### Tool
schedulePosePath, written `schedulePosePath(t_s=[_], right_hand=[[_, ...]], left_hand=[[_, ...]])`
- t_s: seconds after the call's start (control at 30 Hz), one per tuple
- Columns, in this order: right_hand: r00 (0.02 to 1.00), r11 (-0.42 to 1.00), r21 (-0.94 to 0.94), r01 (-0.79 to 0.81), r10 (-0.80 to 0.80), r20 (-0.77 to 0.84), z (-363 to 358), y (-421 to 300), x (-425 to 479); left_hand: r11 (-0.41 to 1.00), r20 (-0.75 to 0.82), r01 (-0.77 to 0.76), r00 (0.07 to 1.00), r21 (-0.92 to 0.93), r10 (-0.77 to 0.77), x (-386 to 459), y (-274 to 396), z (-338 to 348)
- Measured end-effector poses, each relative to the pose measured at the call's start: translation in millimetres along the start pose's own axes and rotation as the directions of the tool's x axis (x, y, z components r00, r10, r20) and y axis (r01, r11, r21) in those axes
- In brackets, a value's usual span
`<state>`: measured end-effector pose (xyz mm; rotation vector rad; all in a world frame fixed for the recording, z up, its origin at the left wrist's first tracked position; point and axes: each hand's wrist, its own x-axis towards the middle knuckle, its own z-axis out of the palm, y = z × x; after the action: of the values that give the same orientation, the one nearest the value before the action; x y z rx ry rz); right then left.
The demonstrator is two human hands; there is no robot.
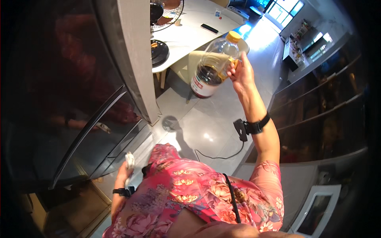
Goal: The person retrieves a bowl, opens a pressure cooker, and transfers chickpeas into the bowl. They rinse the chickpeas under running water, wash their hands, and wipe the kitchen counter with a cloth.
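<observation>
My right hand (242,73) is raised and closed round the yellow handle of a large clear plastic bottle (212,65). The bottle has a yellow screw cap, a printed label and some dark liquid in its lower part, and it tilts a little, above the tiled floor and in front of a pale chair. Low at the left, beside the pink floral clothing, my left hand (127,168) holds a crumpled whitish cloth or wrapper (129,160); its exact kind cannot be told. Each wrist bears a black strap with a small device.
A dark glossy refrigerator (68,98) with a long curved handle stands at the left, beside a grey wall edge. Ahead, a white table (190,32) bears a fan, a phone (209,29) and a round black appliance (159,53). A pale chair (181,67) is at its edge. Dark cabinets line the right.
</observation>
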<state>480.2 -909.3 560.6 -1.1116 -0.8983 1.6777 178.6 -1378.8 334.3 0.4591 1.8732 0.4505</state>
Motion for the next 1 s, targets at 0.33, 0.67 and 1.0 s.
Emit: schedulePosePath(t_s=[0.33,0.67,1.0], right_hand=[[0.983,1.0,0.008,0.0,-0.001,0.183,36.3,7.0,220.3],[0.986,0.994,0.033,-0.108,0.103,0.134,74.5,66.3,390.5],[0.964,0.993,-0.116,-0.02,0.05,0.263,100.0,68.2,440.4]], left_hand=[[0.988,-0.276,0.012,0.96,-0.152,-0.054,35.3,57.2,43.8],[0.841,-0.494,0.034,0.796,-0.54,-0.349,-18.7,116.6,149.6],[0.754,-0.547,-0.079,0.738,-0.652,-0.395,-51.2,185.3,193.9]])
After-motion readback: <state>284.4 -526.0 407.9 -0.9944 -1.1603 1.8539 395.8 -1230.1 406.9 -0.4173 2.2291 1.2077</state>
